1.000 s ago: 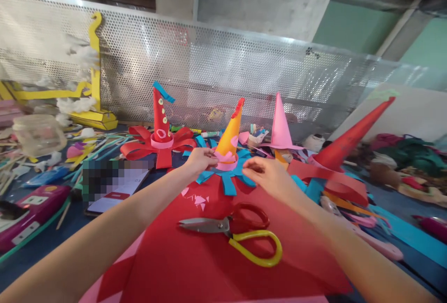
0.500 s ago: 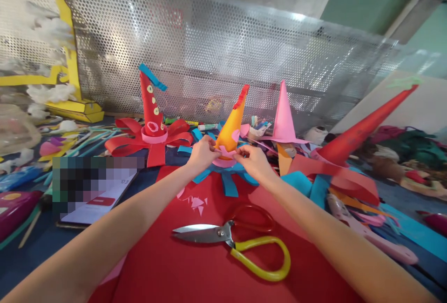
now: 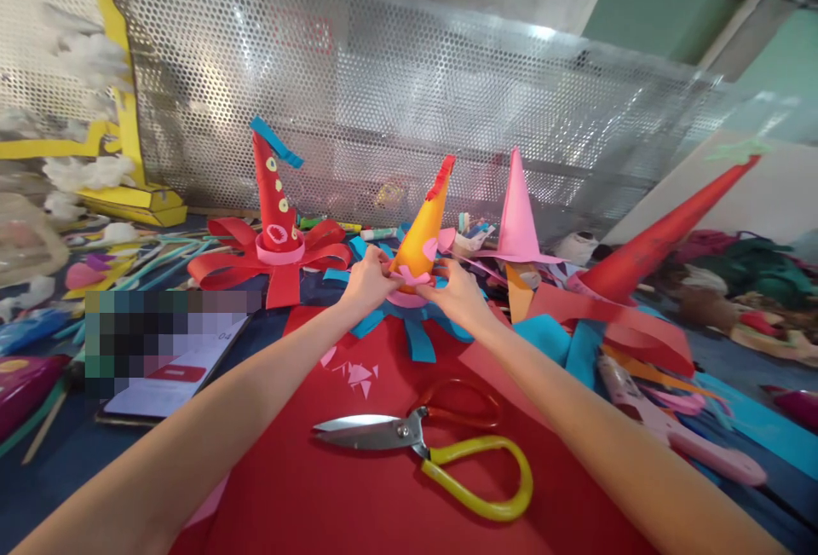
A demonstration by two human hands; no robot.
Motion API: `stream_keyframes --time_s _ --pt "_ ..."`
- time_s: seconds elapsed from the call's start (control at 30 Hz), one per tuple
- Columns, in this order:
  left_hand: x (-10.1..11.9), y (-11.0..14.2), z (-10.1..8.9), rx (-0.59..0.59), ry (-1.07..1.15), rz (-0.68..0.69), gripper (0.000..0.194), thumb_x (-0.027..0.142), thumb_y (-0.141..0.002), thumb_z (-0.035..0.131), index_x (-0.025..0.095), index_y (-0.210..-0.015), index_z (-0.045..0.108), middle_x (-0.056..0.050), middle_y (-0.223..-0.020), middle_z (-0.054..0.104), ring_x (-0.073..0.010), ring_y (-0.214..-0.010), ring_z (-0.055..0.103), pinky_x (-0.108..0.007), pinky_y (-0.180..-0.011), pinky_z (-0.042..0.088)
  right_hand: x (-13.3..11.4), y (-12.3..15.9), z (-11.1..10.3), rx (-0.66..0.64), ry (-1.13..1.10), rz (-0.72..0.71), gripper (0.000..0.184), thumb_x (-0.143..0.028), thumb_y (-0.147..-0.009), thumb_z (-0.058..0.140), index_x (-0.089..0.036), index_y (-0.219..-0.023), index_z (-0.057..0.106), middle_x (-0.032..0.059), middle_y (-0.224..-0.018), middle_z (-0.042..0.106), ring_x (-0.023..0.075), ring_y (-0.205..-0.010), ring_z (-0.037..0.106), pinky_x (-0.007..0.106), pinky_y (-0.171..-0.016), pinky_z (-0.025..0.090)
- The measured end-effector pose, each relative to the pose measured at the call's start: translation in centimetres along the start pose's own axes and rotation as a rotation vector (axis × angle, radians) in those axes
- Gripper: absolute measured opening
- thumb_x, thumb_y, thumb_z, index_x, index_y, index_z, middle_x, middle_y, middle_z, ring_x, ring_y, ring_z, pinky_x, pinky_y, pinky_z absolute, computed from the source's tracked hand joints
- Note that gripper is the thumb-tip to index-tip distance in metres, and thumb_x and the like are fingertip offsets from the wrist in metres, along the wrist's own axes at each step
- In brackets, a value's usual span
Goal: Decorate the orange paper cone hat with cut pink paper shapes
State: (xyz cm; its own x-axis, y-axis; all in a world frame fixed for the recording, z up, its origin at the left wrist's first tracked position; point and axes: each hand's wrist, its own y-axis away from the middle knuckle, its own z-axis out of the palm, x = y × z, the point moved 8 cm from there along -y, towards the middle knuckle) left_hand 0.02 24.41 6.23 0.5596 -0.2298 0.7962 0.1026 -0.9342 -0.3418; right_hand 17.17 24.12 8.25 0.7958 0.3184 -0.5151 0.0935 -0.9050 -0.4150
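Note:
In the middle of the head view an orange paper cone (image 3: pixel 422 235) leans to the right, with a wavy red strip along its tip. Blue paper strips (image 3: pixel 420 340) spread out around its foot. A small pink paper piece (image 3: pixel 414 277) lies across the front of the cone, low down, above a pink band. My left hand (image 3: pixel 371 284) grips the cone's base from the left, fingers bent. From the other side my right hand (image 3: pixel 461 297) holds the base, fingertips at the pink piece's right end. Scissors (image 3: pixel 367 433) with one red and one yellow handle lie partly spread on red card (image 3: pixel 332 504).
Pink paper scraps (image 3: pixel 359 374) lie left of the scissors. A red paper cone (image 3: pixel 272 197), a pink cone (image 3: pixel 519 214) and a longer red cone (image 3: pixel 665 235) stand around. A phone (image 3: pixel 172 393) rests at left, a pink glue gun (image 3: pixel 709 448) at right.
The fingers of my right hand have shifted from a pinch on the pink piece to a wider hold around the cone's base. My left hand stays at the cone's left side.

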Motion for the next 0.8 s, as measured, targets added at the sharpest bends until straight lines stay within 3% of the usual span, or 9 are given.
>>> stream_keyframes --time_s 0.17,0.47,0.6,0.7,0.8 --pt "0.0 -0.2 0.4 -0.022 -0.006 0.026 0.040 0.025 -0.065 0.069 0.021 -0.098 0.046 0.001 -0.077 0.069 -0.0204 -0.078 0.066 -0.027 -0.067 0.045 -0.1 -0.6 0.3 -0.005 -0.012 -0.032 0.037 -0.033 -0.067 0.071 -0.020 -0.101 0.062 0.0082 -0.100 0.070 0.0311 -0.099 0.060 0.045 -0.087 0.043" --pt "-0.7 -0.9 0.4 -0.042 -0.037 0.026 0.050 0.031 -0.063 0.071 0.017 -0.108 0.050 -0.001 -0.077 0.067 -0.0220 -0.078 0.065 -0.029 -0.066 0.047 0.3 -1.0 0.7 -0.026 0.020 -0.019 0.041 -0.038 -0.063 0.074 -0.019 -0.098 0.063 0.0103 -0.097 0.069 0.0363 -0.099 0.058 0.049 -0.086 0.042" --pt "-0.6 -1.4 0.4 -0.072 -0.029 0.088 0.060 0.033 -0.060 0.074 0.016 -0.114 0.054 -0.005 -0.093 0.069 -0.0231 -0.089 0.064 -0.031 -0.076 0.048 0.4 -1.3 1.0 -0.032 -0.009 -0.026 0.041 -0.038 -0.065 0.072 -0.017 -0.099 0.062 0.0117 -0.100 0.069 0.0329 -0.094 0.061 0.044 -0.080 0.047" --pt "-0.4 -1.8 0.4 -0.111 -0.022 0.162 0.054 0.035 -0.059 0.076 0.017 -0.107 0.063 -0.006 -0.099 0.069 -0.0265 -0.099 0.061 -0.034 -0.087 0.045 0.3 -1.5 1.1 -0.038 -0.038 -0.062 0.042 -0.035 -0.065 0.072 -0.018 -0.102 0.061 0.0097 -0.102 0.069 0.0294 -0.094 0.062 0.042 -0.081 0.047" --pt "-0.5 -2.0 0.4 -0.143 0.000 0.199 0.045 0.036 -0.062 0.073 0.017 -0.103 0.067 -0.005 -0.097 0.070 -0.0263 -0.096 0.062 -0.034 -0.087 0.045 0.2 -1.8 1.2 -0.053 -0.060 -0.103 0.044 -0.035 -0.065 0.073 -0.019 -0.104 0.061 0.0082 -0.101 0.069 0.0286 -0.095 0.062 0.042 -0.083 0.046"
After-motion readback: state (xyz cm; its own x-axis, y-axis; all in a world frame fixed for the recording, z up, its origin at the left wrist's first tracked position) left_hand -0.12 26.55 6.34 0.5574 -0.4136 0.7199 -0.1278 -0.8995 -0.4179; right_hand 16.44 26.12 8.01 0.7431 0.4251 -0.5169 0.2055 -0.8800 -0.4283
